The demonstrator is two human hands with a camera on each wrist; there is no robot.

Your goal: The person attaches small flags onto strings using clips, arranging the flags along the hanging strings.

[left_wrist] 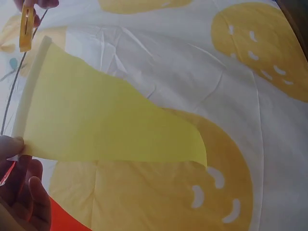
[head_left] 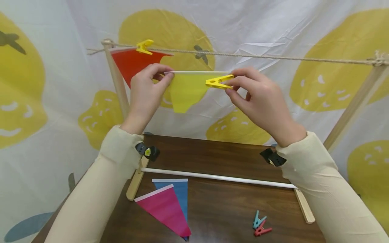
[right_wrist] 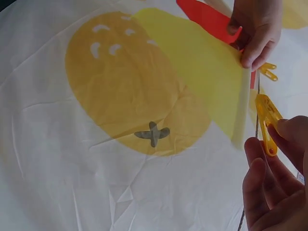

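Observation:
My left hand pinches the upper left corner of a yellow paper pennant along its white top strip. The pennant hangs just below the twine, its lower end curling. Between thumb and fingers, my right hand holds a yellow clothespin by its handles, the nose pointing left and overlapping the pennant's right part in the head view. In the right wrist view this clothespin appears beside the white strip. A red pennant hangs at the twine's left end under another yellow clothespin.
Wooden posts hold the twine at both ends. A white rod joins their feet on the brown table. Pink and blue pennants overlap at front left; teal and red clothespins lie at front right.

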